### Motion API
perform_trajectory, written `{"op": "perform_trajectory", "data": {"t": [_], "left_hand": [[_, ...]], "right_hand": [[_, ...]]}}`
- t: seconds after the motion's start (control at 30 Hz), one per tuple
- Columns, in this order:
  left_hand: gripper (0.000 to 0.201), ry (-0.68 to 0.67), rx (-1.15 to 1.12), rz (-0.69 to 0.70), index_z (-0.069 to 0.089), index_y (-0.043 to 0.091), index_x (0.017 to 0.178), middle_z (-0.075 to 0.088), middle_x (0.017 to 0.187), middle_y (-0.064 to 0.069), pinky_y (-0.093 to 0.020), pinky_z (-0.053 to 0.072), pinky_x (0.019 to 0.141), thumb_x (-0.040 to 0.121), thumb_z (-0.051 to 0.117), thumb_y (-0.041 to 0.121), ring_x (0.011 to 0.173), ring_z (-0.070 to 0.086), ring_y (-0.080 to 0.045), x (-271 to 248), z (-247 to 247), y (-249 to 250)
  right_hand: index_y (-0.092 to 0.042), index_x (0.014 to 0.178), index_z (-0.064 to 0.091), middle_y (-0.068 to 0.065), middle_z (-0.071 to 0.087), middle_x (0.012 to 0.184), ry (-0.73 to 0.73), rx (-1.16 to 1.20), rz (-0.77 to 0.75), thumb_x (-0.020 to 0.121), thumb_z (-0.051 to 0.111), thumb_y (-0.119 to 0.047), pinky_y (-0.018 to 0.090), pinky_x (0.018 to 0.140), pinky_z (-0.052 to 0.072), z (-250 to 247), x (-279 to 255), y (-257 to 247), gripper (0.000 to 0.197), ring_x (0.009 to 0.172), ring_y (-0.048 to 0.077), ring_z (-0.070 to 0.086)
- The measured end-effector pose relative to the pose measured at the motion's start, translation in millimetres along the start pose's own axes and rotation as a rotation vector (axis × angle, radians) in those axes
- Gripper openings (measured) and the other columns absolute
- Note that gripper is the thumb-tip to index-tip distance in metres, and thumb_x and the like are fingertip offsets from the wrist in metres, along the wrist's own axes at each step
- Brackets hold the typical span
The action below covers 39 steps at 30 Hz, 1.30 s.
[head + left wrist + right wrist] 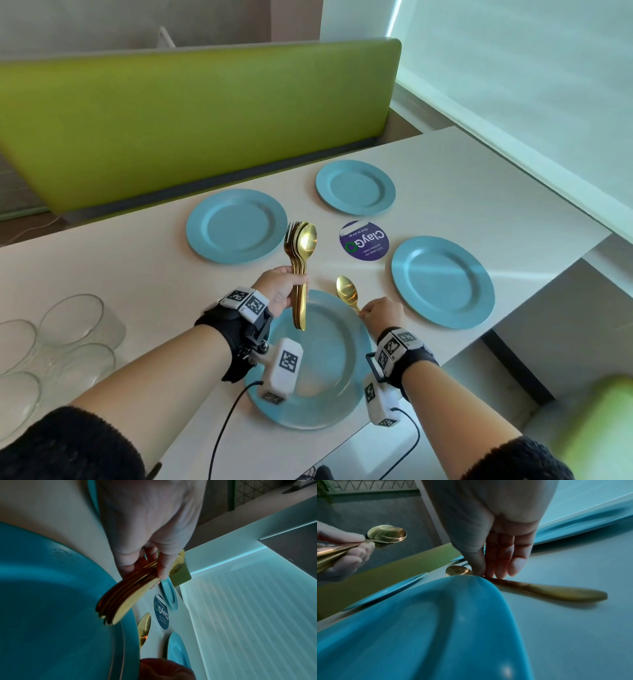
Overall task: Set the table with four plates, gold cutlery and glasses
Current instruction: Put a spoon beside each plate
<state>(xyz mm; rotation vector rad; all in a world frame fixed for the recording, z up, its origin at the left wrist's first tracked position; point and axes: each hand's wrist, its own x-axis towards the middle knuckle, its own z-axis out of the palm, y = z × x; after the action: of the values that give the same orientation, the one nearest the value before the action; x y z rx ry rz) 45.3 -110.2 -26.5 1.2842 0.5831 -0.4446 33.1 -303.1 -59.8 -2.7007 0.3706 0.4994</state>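
Four blue plates lie on the white table: the near plate (329,363), the right plate (443,281), the far left plate (236,226) and the far right plate (355,187). My left hand (279,289) grips a bundle of gold spoons and forks (301,246) upright over the near plate's far rim; the left wrist view shows the bundle's handles (123,595). My right hand (382,313) pinches the neck of a single gold spoon (346,290) beside the near plate's right rim. Its handle (547,592) lies low along the table.
Several clear glasses (72,318) stand at the table's left end. A round purple sticker (364,240) sits between the plates. A green bench (191,113) runs behind the table, and the table's right edge (548,308) is close to the right plate.
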Motion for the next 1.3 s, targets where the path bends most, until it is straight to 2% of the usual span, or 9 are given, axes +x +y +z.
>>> {"op": "perform_trajectory", "data": {"t": [0.1, 0.27, 0.4, 0.53, 0.73, 0.9, 1.03, 1.2, 1.3], "left_hand": [[0.015, -0.012, 0.008, -0.003, 0.052, 0.007, 0.080, 0.054, 0.072, -0.010, -0.025, 0.051, 0.052, 0.090, 0.054, -0.003, 0.062, 0.053, -0.018, 0.9, -1.8, -0.4], [0.015, -0.024, 0.040, -0.002, 0.052, 0.009, 0.079, 0.055, 0.072, -0.008, -0.024, 0.048, 0.048, 0.090, 0.055, -0.002, 0.062, 0.053, -0.017, 3.0, 2.3, 2.7], [0.015, -0.100, 0.101, 0.001, 0.052, 0.010, 0.079, 0.056, 0.072, -0.008, -0.027, 0.050, 0.061, 0.090, 0.056, -0.001, 0.063, 0.054, -0.017, 3.0, 19.8, 10.7], [0.015, -0.184, 0.148, 0.014, 0.055, 0.010, 0.079, 0.058, 0.073, -0.006, -0.030, 0.050, 0.067, 0.090, 0.057, 0.000, 0.065, 0.056, -0.017, 3.7, 46.7, 20.3], [0.009, -0.275, 0.189, 0.025, 0.058, 0.009, 0.084, 0.060, 0.074, -0.008, -0.031, 0.050, 0.069, 0.089, 0.058, 0.001, 0.066, 0.057, -0.018, 14.6, 84.2, 30.3], [0.010, -0.270, 0.169, 0.008, 0.058, 0.008, 0.083, 0.060, 0.074, -0.007, -0.026, 0.049, 0.061, 0.089, 0.058, 0.000, 0.063, 0.056, -0.016, 32.4, 117.8, 36.4], [0.015, -0.211, 0.159, -0.008, 0.056, 0.010, 0.078, 0.057, 0.071, -0.006, -0.028, 0.046, 0.067, 0.090, 0.056, 0.000, 0.062, 0.053, -0.016, 53.2, 149.9, 45.1], [0.021, -0.122, 0.143, -0.039, 0.049, 0.009, 0.075, 0.052, 0.068, -0.008, -0.027, 0.046, 0.063, 0.093, 0.050, -0.002, 0.060, 0.050, -0.016, 78.7, 175.1, 56.4], [0.020, -0.084, 0.120, -0.055, 0.049, 0.009, 0.076, 0.050, 0.069, -0.007, -0.027, 0.046, 0.060, 0.094, 0.050, 0.000, 0.062, 0.050, -0.016, 91.8, 185.2, 60.9]], "right_hand": [[-0.009, 0.099, 0.075, 0.014, 0.071, 0.104, 0.007, 0.057, 0.021, 0.086, 0.055, -0.010, 0.032, 0.083, 0.053, -1.3, -0.8, -0.5, 0.024, 0.087, 0.027, 0.060], [-0.015, 0.110, 0.069, 0.008, 0.067, 0.116, 0.087, 0.201, 0.050, 0.089, 0.062, -0.015, 0.029, 0.089, 0.047, -16.8, 2.2, -3.6, 0.023, 0.109, 0.026, 0.060], [-0.010, 0.093, 0.073, 0.005, 0.068, 0.090, 0.084, 0.399, -0.048, 0.089, 0.062, -0.019, 0.032, 0.088, 0.052, -42.7, 5.5, -17.3, 0.015, 0.084, 0.022, 0.062], [-0.020, 0.080, 0.066, -0.004, 0.065, 0.075, -0.031, 0.584, -0.108, 0.090, 0.060, -0.032, 0.030, 0.065, 0.054, -66.3, 6.0, -32.3, 0.017, 0.063, 0.015, 0.059], [-0.018, 0.076, 0.066, -0.003, 0.061, 0.065, -0.062, 0.698, -0.149, 0.092, 0.058, -0.019, 0.018, 0.053, 0.049, -89.9, 24.8, -26.9, 0.018, 0.058, 0.010, 0.057], [-0.015, 0.073, 0.061, 0.001, 0.059, 0.066, -0.131, 0.790, -0.080, 0.091, 0.060, -0.016, 0.018, 0.052, 0.048, -107.3, 56.4, -8.3, 0.019, 0.057, 0.010, 0.055], [-0.014, 0.069, 0.057, 0.001, 0.060, 0.064, -0.079, 0.811, -0.031, 0.091, 0.060, -0.014, 0.017, 0.050, 0.048, -132.1, 89.6, 14.9, 0.023, 0.055, 0.010, 0.056], [-0.018, 0.069, 0.061, 0.007, 0.066, 0.077, 0.028, 0.580, 0.002, 0.087, 0.063, -0.016, 0.025, 0.058, 0.051, -170.5, 138.6, 62.5, 0.019, 0.060, 0.015, 0.061], [-0.018, 0.080, 0.069, 0.009, 0.072, 0.096, 0.051, 0.317, 0.039, 0.085, 0.065, -0.021, 0.034, 0.082, 0.056, -188.7, 165.0, 91.5, 0.007, 0.087, 0.023, 0.068]]}}
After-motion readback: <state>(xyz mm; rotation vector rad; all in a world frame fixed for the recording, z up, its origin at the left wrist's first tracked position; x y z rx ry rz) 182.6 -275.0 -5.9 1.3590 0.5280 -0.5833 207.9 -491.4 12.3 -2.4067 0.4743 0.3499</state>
